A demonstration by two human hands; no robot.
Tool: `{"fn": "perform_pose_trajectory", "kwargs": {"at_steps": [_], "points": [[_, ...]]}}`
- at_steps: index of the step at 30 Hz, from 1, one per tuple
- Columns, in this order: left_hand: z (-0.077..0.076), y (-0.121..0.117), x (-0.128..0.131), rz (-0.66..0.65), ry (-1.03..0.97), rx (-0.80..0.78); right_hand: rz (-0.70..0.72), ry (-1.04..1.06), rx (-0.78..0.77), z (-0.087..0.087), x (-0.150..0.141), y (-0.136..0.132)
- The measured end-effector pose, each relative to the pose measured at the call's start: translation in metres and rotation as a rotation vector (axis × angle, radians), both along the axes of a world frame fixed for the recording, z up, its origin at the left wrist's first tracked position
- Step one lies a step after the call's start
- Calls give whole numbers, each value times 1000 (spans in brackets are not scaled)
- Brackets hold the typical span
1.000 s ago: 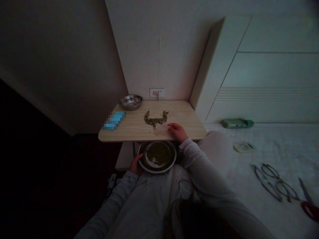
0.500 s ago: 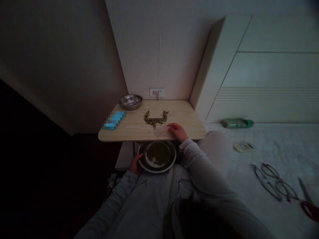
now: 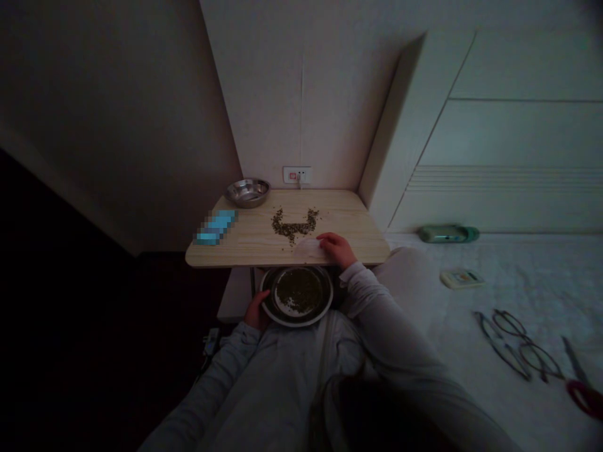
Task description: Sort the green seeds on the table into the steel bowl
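Basin [image 3: 298, 323], one: round, with a pale rim, at the person's lap, just below the near edge of the worktop [image 3: 245, 253]. Contents: small dark greenish grains [image 3: 299, 289], spread over much of the base, pale patches showing between them.

Left hand [image 3: 257, 312]: at the left side of the basin, fingers clamped on its rim, thumb uppermost; the other fingers mostly hidden.

Scissors [image 3: 584, 397], red-handled: on the bed [image 3: 438, 314], at the right edge of the view, blade pointing away.

Glasses [image 3: 530, 351], dark-framed: on the bed, left of the scissors.

Power strip [image 3: 211, 341], pale: low at left, below the worktop, dim.

Right hand [image 3: 338, 250]: over the near edge of the worktop, fingers together, pinched on the sheet.

Sheet [image 3: 308, 248], thin and whitish: near the front edge, its outline faint.

Card [image 3: 462, 279], pale, with printed marks: on the bed, beyond the glasses.

Loose grains [image 3: 296, 231], dark: scattered in a rough U on the worktop, beyond the sheet, with a few strays around.

Blue item [image 3: 215, 227], pixelated: on the worktop, left side.

Green case [image 3: 447, 234], elongated: on the bed, against the headboard [image 3: 513, 132].

Bowl [image 3: 247, 193], shiny metal: far left corner of the worktop.

Socket [image 3: 296, 175], white: on the wall, behind the worktop.
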State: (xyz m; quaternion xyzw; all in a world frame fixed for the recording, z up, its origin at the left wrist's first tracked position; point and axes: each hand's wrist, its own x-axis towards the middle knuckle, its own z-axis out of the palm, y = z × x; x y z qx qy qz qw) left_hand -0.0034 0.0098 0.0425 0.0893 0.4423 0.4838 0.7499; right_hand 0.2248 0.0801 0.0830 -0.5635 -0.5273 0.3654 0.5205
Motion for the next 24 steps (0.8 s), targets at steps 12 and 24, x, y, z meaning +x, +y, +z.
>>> {"fn": "perform_pose_trajectory", "kwargs": {"at_steps": [12,24], "points": [[-5,2,-1,-17,22,3,-21,7,10,3,-4,4],[-5,-1,0,-6,11,41,-80,-186,59,0,-38,24]]}}
